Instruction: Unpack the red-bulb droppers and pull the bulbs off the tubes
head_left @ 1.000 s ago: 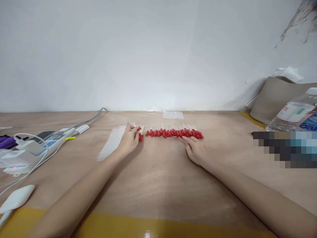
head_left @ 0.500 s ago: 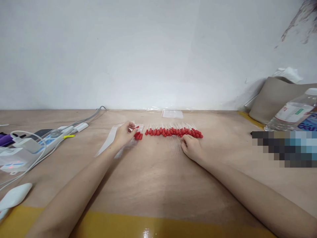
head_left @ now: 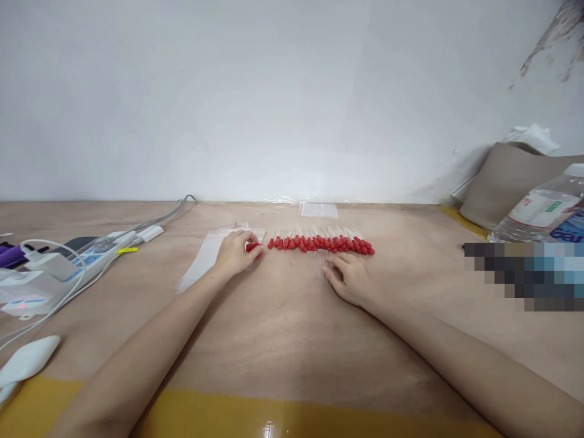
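My left hand [head_left: 235, 252] has its thumb and fingers curled round a few small red rubber bulbs [head_left: 253, 247], which lie at the edge of a clear plastic bag and a white sheet [head_left: 201, 261]. The hand hides part of them. My right hand [head_left: 349, 277] rests on the table with thumb and forefinger apart, at the end of several thin clear tubes [head_left: 317, 267]. Whether its fingertips touch a tube is too small to tell. Just beyond lies a long row of clear tubes with red bulbs [head_left: 319, 243] on their near ends.
A small clear bag [head_left: 318, 210] lies by the wall. At left are a power strip [head_left: 93, 258] with chargers and cables, and a white object [head_left: 31, 359]. A water bottle [head_left: 533, 207] and a grey-brown container [head_left: 497, 182] stand at right. Yellow tape [head_left: 228, 413] runs along the near edge.
My left hand has lowered onto the loose red bulbs; the one it held up no longer shows separately. My right hand has shifted slightly left and its fingers have spread over the clear tubes.
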### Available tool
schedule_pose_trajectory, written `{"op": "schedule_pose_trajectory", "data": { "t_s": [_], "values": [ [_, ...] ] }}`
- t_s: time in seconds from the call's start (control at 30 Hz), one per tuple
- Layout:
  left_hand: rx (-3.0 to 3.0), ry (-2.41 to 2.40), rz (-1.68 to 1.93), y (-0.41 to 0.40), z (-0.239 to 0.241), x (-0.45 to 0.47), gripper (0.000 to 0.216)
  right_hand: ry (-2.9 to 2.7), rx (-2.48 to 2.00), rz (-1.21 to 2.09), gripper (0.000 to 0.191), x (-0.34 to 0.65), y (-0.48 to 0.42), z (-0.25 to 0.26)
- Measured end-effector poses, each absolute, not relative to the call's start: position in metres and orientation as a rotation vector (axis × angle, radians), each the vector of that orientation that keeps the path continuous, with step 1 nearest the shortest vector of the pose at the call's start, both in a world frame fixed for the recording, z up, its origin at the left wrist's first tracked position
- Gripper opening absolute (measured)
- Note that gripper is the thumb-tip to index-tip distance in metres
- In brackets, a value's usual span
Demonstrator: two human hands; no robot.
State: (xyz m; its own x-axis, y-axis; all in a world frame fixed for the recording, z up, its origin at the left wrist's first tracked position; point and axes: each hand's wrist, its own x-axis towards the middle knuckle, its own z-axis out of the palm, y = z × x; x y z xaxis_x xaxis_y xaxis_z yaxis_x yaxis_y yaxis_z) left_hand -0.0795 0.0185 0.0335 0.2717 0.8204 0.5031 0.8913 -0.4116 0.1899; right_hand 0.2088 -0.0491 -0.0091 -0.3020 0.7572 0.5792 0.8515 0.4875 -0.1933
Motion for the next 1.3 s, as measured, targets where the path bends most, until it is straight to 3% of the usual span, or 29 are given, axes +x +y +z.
{"op": "schedule_pose_trajectory", "data": {
  "t_s": [0.13, 0.43, 0.67, 0.83, 1.03, 1.3],
  "values": [
    [-2.362, -1.577, -0.813, 0.017, 0.036, -0.071, 0.017, -2.082, -1.368, -0.181, 0.028, 0.210, -0.049, -0.009],
    [-2.320, -1.770, -0.435, 0.038, 0.043, -0.040, 0.018, -2.000, -1.354, -0.023, 0.026, 0.220, -0.041, -0.016],
    [-2.209, -1.861, -0.593, 0.039, 0.046, -0.038, 0.024, -1.974, -1.339, -0.011, 0.022, 0.219, -0.041, -0.015],
    [-2.112, -1.561, -0.953, 0.013, 0.054, -0.045, 0.015, -1.896, -1.220, -0.036, 0.022, 0.217, -0.046, -0.013],
    [-2.535, -0.997, -1.009, -0.032, 0.028, -0.035, 0.010, -1.928, -1.042, -0.180, 0.049, 0.213, -0.049, -0.012],
    [-2.676, -0.731, -1.077, -0.041, -0.001, -0.024, 0.008, -2.283, -0.838, -0.358, 0.036, 0.212, -0.051, -0.007]
  ]
}}
